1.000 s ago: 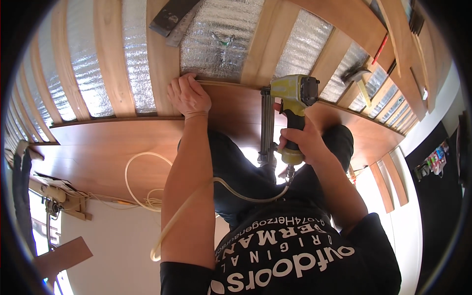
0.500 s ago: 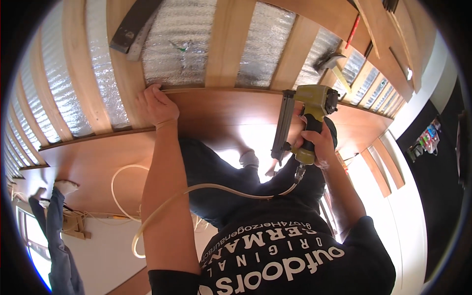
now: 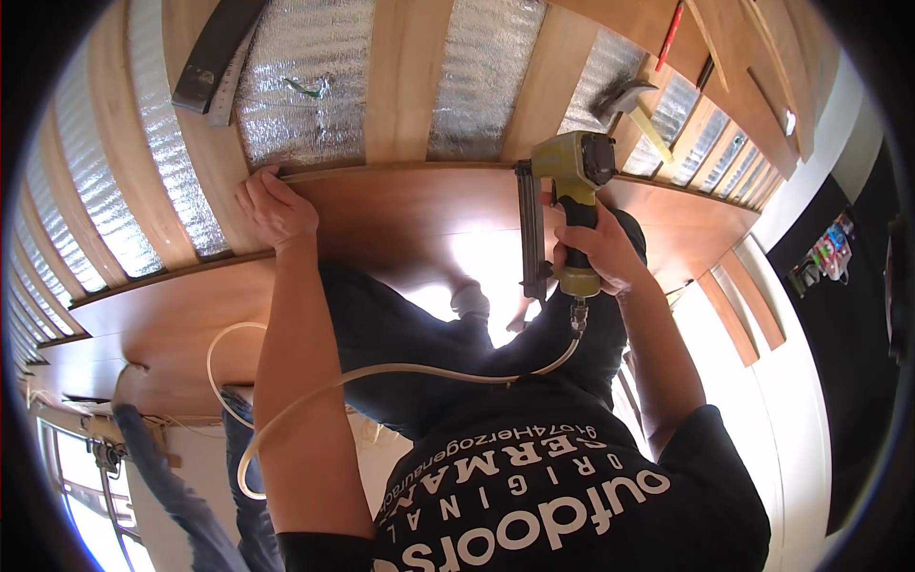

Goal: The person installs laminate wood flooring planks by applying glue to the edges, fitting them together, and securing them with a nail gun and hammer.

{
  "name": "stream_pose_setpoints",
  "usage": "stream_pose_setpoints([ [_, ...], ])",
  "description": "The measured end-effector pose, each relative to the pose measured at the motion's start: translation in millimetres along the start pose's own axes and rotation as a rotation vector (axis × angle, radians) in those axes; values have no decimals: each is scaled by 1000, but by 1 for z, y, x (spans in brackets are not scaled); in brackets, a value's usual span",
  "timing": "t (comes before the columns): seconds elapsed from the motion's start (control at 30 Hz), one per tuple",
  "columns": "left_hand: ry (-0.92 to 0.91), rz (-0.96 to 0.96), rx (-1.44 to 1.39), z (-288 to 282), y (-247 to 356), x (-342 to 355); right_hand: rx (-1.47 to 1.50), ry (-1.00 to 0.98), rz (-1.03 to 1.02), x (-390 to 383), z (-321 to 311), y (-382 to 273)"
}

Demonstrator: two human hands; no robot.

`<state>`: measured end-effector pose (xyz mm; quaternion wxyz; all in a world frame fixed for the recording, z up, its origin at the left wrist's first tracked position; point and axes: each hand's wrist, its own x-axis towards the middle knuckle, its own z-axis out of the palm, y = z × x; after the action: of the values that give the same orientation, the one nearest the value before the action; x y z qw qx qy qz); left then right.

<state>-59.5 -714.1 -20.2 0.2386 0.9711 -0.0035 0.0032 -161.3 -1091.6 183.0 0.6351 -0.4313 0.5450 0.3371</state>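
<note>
My right hand (image 3: 596, 248) is wrapped round the grip of a yellow-green and black nail gun (image 3: 575, 162). Its nose sits at the far edge of a reddish-brown floorboard (image 3: 381, 214), though whether it touches I cannot tell. A pale air hose (image 3: 419, 368) runs from the gun's handle in a loop across my left forearm. With fingers curled, my left hand (image 3: 276, 208) presses on the far edge of the same board, near its left end. Beyond that edge lie wooden battens (image 3: 405, 81) with silver foil (image 3: 305, 91) between them.
A claw hammer (image 3: 629, 100) lies on the battens at the far right, near a red pencil (image 3: 670, 36). A dark square with a metal rule (image 3: 212, 81) rests at the far left. Loose boards (image 3: 753, 86) are stacked far right. Another person's legs (image 3: 181, 486) are at lower left.
The whole view has shifted slightly, with the battens and tools appearing further left. The other person's legs have moved to the right. Both my hands keep their holds.
</note>
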Motion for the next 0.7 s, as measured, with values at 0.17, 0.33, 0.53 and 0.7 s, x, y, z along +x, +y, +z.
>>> stream_pose_setpoints([
  [0.17,-32,-40,54,0,-3,-1,-89,49,111,-1,-14,1],
  [0.33,4,-10,4,3,-7,-2,-68,32,130,-7,-34,0],
  [0.53,25,-12,-26,7,-11,-3,-7,23,69,-4,-31,1],
  [0.7,29,1,44,8,-14,-4,-41,13,124,-3,-30,-7],
])
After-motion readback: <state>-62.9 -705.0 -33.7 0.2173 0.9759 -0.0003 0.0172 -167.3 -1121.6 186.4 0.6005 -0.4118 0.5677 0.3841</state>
